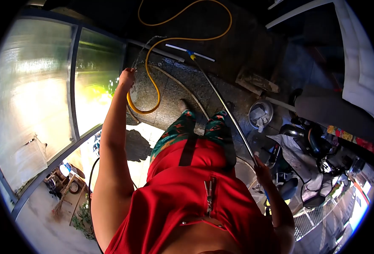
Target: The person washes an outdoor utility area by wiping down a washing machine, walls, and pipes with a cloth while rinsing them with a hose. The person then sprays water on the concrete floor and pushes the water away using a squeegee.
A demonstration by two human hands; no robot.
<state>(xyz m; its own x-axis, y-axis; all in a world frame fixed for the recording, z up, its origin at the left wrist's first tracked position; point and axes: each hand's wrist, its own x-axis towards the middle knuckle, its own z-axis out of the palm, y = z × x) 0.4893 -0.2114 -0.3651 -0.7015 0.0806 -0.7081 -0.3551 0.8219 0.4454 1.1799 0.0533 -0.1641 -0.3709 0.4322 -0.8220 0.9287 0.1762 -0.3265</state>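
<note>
My left hand [127, 77] is raised near the translucent panels, closed around the end of a yellow hose [157, 91]. A thin stream of water [142, 53] arcs from it toward the dark wet floor [170, 70]. The hose loops below the hand, then runs up and away across the floor. In my right hand [261, 170], closed at my side, is the long metal pole of a floor squeegee [221, 96]. The pole slants away from me to a blue and yellow joint and a thin pale blade [204, 55] on the floor.
A framed translucent panel [38, 80] stands at left. A second, brownish hose [182, 86] crosses the floor near my feet. At right are a metal basin [270, 113] with a pale cloth, a wooden block [261, 82], and a dark clutter resembling a motorbike [316, 137].
</note>
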